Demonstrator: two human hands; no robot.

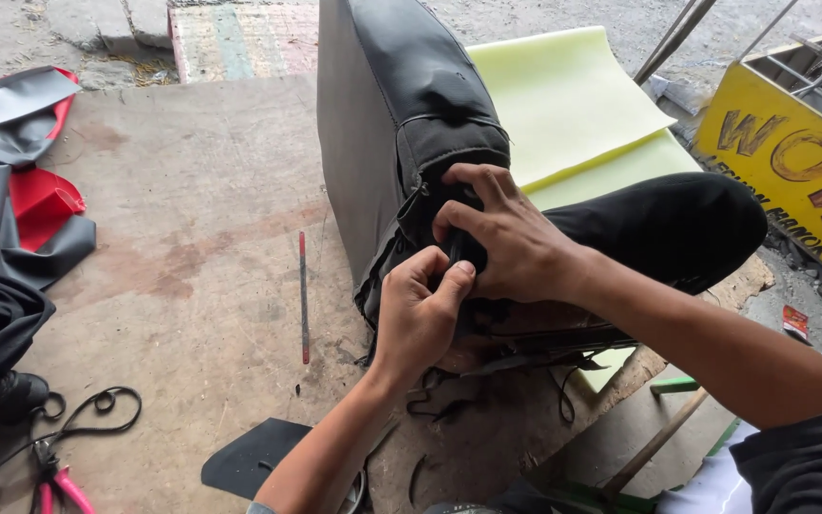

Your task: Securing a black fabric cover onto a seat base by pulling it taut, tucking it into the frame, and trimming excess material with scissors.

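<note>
A black upholstered seat (pixel 401 105) stands on a worn wooden board (pixel 192 190), its cover loose along one corner. My right hand (pixel 506 233) presses on that corner, fingers spread over the bunched black cover (pixel 449 143). My left hand (pixel 420 309) is just below it, fingers curled and pinching a fold of the same cover against the seat's edge. Both hands touch each other at the fold. Loose black strips (pixel 544 357) hang under the seat near my left wrist.
A thin red rod (pixel 303 295) lies on the board left of the seat. Red and grey vinyl scraps (pixel 21 181) lie far left, pink-handled pliers (pixel 54 481) and a black cord loop (pixel 97 414) at lower left. Yellow-green foam sheet (pixel 563 95) behind, yellow sign (pixel 792 171) right.
</note>
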